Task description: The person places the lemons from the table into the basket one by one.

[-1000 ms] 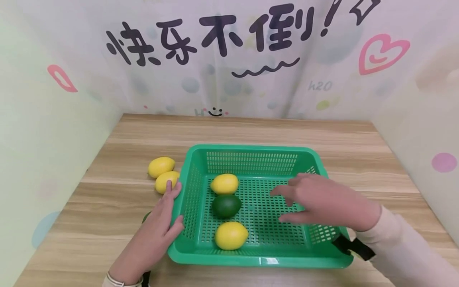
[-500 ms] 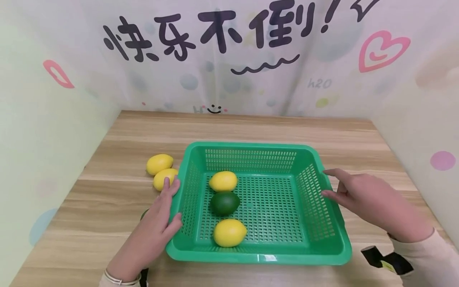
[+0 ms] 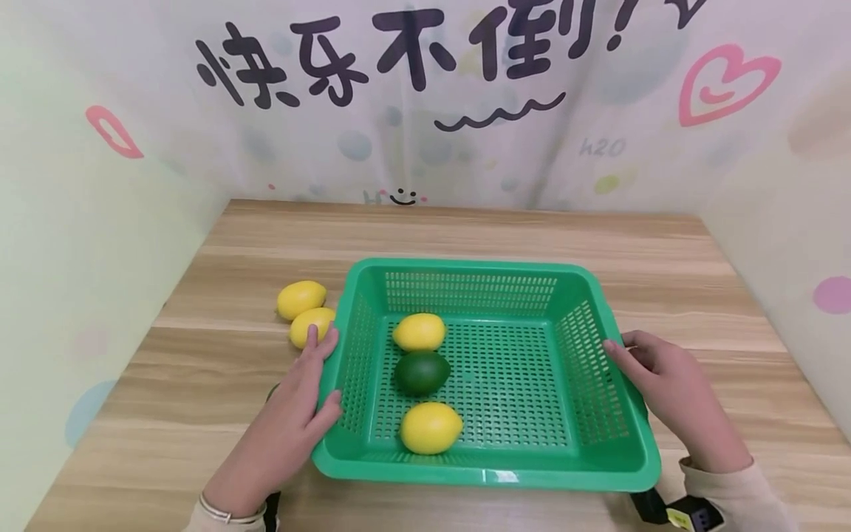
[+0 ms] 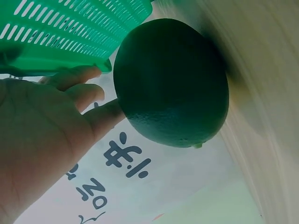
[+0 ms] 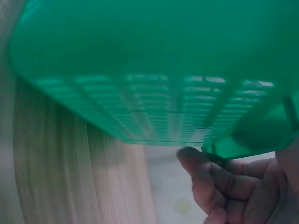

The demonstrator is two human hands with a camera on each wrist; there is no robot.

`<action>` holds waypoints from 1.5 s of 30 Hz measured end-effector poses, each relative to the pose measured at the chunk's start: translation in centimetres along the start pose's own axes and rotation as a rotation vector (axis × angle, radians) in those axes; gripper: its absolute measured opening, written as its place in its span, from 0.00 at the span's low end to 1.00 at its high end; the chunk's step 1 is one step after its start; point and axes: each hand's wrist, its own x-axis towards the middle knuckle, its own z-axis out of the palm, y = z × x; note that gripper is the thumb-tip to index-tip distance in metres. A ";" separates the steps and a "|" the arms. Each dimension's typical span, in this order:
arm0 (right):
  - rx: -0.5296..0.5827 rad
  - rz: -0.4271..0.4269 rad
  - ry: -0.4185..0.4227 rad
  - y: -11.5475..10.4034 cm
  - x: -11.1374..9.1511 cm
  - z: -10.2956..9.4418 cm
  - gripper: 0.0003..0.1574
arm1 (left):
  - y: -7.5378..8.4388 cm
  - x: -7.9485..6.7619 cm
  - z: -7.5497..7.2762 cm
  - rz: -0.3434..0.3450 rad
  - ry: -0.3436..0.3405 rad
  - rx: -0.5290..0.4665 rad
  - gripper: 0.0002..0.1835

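A green plastic basket (image 3: 488, 476) with slotted walls sits on the wooden table, holding a yellow lemon (image 3: 419, 332), a dark green oval fruit (image 3: 422, 372) and a second lemon (image 3: 431, 428) in its left half. My left hand (image 3: 282, 421) rests along the left rim, fingers loosely extended and thumb across the edge. Beside its fingers in the left wrist view is another dark green fruit (image 4: 173, 84), mostly hidden by the hand in the head view. My right hand (image 3: 678, 391) grips the right rim, thumb on top and curled fingers (image 5: 205, 186) outside and below.
Outside the basket, two more lemons lie to its left: one lemon (image 3: 301, 300) behind and another lemon (image 3: 311, 328) close to the left fingertips. The wooden table (image 3: 465, 229) meets a printed curtain (image 3: 299, 155) at the back, with pale panels on both sides.
My right hand has moved from over the basket's inside out to the right and taken hold of its right rim. The left hand and the fruits keep their places.
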 end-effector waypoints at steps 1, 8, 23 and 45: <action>0.013 0.003 0.019 0.1 0.0 0.2 0.26 | 0.1 0.0 0.0 0.002 0.002 0.019 0.38; 0.154 0.078 0.061 0.8 -0.3 1.3 0.30 | 0.6 -0.1 -0.1 0.039 0.042 0.171 0.37; 0.692 0.104 -0.030 1.9 -0.8 2.1 0.26 | -2.5 -1.9 -1.2 0.035 0.211 0.262 0.25; 0.740 0.067 -0.055 1.8 -1.0 2.2 0.27 | -3.1 -2.1 -1.3 -0.067 0.071 0.327 0.32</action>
